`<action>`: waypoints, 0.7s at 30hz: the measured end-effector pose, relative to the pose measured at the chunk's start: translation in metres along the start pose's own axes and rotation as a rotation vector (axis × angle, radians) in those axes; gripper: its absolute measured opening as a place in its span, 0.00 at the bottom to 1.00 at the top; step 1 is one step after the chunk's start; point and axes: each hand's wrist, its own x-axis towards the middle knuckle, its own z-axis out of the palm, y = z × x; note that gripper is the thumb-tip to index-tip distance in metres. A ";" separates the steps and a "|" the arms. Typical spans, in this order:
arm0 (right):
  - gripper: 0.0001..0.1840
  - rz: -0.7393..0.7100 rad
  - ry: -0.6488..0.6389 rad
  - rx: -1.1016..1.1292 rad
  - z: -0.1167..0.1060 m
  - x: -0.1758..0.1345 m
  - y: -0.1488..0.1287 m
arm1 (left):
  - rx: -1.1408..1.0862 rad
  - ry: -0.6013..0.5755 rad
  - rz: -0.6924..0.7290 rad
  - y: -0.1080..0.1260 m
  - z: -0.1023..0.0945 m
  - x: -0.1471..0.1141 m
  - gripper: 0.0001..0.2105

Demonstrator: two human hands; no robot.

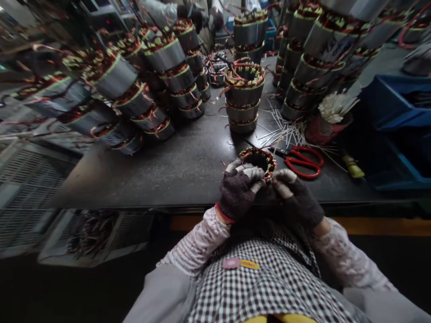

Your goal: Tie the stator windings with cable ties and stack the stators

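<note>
A motor stator [272, 162] with copper windings round its rim sits near the bench's front edge. My left hand [239, 189], in a dark glove with white-wrapped fingertips, is closed over its near left rim. At the near right side of the same rim, my right hand [298, 197] has its fingers pinched together; whatever lies between them is too small to make out. Red-handled scissors [305, 161] lie just right of the stator, their dark blades pointing left behind it.
Stacked stators [245, 105] stand behind, with taller stacks left [168, 56] and right [305, 80]. White ties [286, 128] lie scattered beside a red cup [325, 130] full of them. A yellow-handled tool [353, 167] lies near blue bins [397, 103]. Another person's gloved arm [161, 12] reaches in at the back.
</note>
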 end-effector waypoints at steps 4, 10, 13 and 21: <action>0.14 0.148 0.017 0.266 0.016 0.006 -0.015 | 0.036 -0.090 0.012 -0.002 -0.004 0.002 0.02; 0.16 -0.063 0.210 0.254 0.049 0.068 -0.021 | 0.081 -0.014 0.082 -0.001 -0.004 -0.002 0.10; 0.18 -0.134 0.295 0.161 0.009 0.074 0.005 | 0.073 0.016 -0.008 0.003 -0.006 -0.001 0.08; 0.15 0.042 0.770 -0.538 -0.117 0.113 0.086 | 0.108 0.097 -0.075 0.016 0.021 0.002 0.07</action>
